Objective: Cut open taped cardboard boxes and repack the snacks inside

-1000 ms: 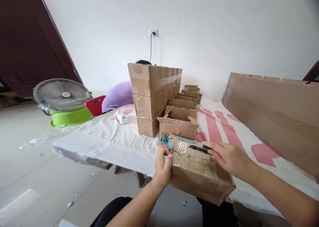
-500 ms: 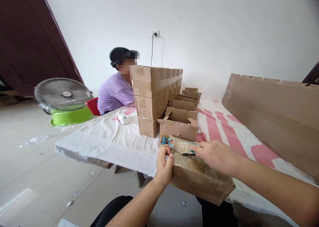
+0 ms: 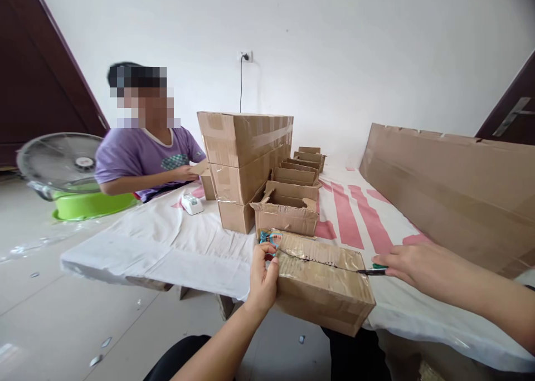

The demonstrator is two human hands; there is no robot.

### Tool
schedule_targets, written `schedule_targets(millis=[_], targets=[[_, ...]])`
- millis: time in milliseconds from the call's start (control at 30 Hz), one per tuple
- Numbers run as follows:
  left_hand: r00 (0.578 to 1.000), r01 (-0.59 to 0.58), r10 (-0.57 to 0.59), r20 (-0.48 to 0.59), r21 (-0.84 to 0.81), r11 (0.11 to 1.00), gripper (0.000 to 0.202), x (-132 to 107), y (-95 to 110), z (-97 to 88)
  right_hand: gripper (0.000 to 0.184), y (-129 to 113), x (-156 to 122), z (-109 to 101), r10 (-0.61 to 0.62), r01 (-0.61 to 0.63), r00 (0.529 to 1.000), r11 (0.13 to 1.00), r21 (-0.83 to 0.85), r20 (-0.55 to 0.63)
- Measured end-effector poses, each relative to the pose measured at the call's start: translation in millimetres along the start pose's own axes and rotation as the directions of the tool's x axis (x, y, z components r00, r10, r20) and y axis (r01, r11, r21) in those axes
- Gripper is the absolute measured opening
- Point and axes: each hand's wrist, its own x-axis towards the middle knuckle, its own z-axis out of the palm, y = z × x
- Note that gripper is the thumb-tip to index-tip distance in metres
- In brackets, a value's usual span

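Observation:
A taped cardboard box [image 3: 321, 297] lies at the near edge of the table, a long slit running along the tape on its top. My left hand [image 3: 264, 275] grips its left end, fingers curled over the top edge beside a blue printed patch [image 3: 267, 237]. At the box's right end, my right hand [image 3: 418, 264] is closed around a box cutter [image 3: 371, 270], dark with a green part. The cutter's tip touches the right end of the slit. Most of its handle is hidden by my fingers.
Behind the box stand several opened cardboard boxes [image 3: 288, 216] in a row. Left of them rises a stack of taped boxes [image 3: 217, 138]. A person [image 3: 146, 158] in purple sits beyond, handling a small box [image 3: 207, 183]. A large cardboard sheet [image 3: 443, 186] stands at the right.
My right hand has drawn the box cutter rightward along the box top, exposing a longer slit. My left hand keeps its grip. The other person has straightened up and turned, and the view has shifted right.

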Motion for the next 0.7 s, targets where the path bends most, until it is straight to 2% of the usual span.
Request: schedule_targets(millis=[67, 167, 333, 433, 533, 633, 700], targets=[[1.000, -0.009, 0.009, 0.022, 0.008, 1.000, 0.017, 0.9, 1.8, -0.1, 0.032, 8.3, -7.1, -1.9, -0.024, 0.017, 0.990, 0.999, 0.051, 0.137], [0.998, -0.022, 0.020, 0.052, 0.020, 1.000, 0.020, 2.2, 4.1, 0.1, 0.038, 23.4, -18.9, 9.9, 0.083, -0.103, 0.987, 0.984, 0.143, 0.139], [0.994, -0.063, 0.059, 0.090, 0.036, 0.997, 0.024, 4.2, 2.5, 0.6, 0.046, 44.0, -45.2, 66.0, 0.279, -0.317, 0.947, 0.895, 0.314, 0.161], [0.990, -0.068, 0.063, 0.127, 0.038, 0.997, 0.028, 6.3, 1.3, -0.5, 0.045, 50.5, -59.9, 102.4, 0.337, -0.372, 0.926, 0.888, 0.271, 0.168], [0.980, -0.032, 0.025, 0.199, 0.030, 0.999, 0.034, 8.7, 2.3, -2.6, 0.043, 57.4, -69.9, 132.7, 0.344, -0.383, 0.914, 0.907, 0.176, 0.216], [0.964, 0.025, -0.026, 0.264, 0.009, 1.000, 0.036, 10.8, 4.0, -4.4, 0.045, 65.9, -70.6, 152.8, 0.321, -0.351, 0.907, 0.934, 0.070, 0.273], [0.959, 0.079, -0.068, 0.276, -0.031, 0.996, 0.033, 11.9, 4.2, -4.7, 0.042, 70.9, -62.7, 156.4, 0.309, -0.321, 0.915, 0.947, 0.004, 0.259]])
